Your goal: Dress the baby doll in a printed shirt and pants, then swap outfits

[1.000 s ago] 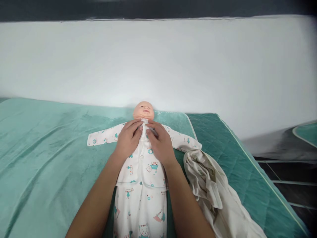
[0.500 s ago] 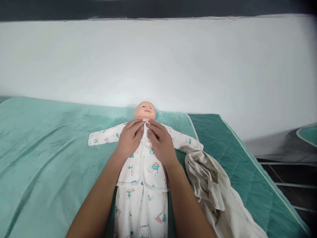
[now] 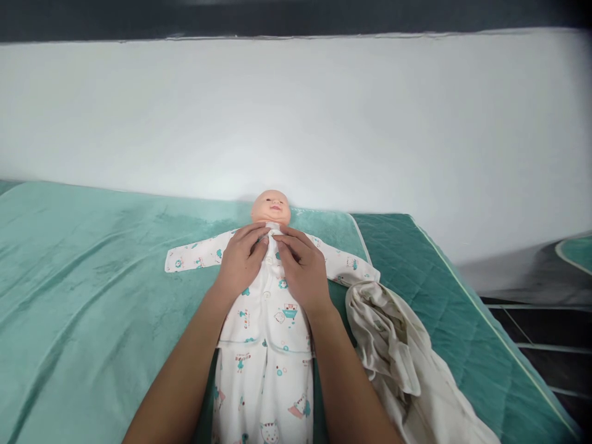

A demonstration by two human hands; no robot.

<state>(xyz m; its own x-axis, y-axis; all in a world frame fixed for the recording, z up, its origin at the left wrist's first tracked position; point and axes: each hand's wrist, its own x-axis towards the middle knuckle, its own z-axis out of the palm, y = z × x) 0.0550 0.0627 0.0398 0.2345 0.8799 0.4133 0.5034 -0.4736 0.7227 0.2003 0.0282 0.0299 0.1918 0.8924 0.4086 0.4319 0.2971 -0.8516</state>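
A baby doll lies on its back, head toward the wall, sleeves spread to both sides. It wears a white printed baby shirt with buttons down the front, over matching pants. My left hand grips the shirt's front edge just below the collar, thumb and fingers drawn together. Opposite it, my right hand pinches the other edge near the top button. The fingertips of both hands almost meet at the neckline. Lower buttons show along the middle of the shirt.
A crumpled beige cloth lies to the right, touching the doll's sleeve end. Under the doll is a light green blanket over a darker green quilted mattress. A white wall rises behind. Dark floor tiles show at the right.
The fingertips of my right hand have shifted slightly down and to the right at the neckline. My left hand stays nearly in place. Doll and cloth have not moved.
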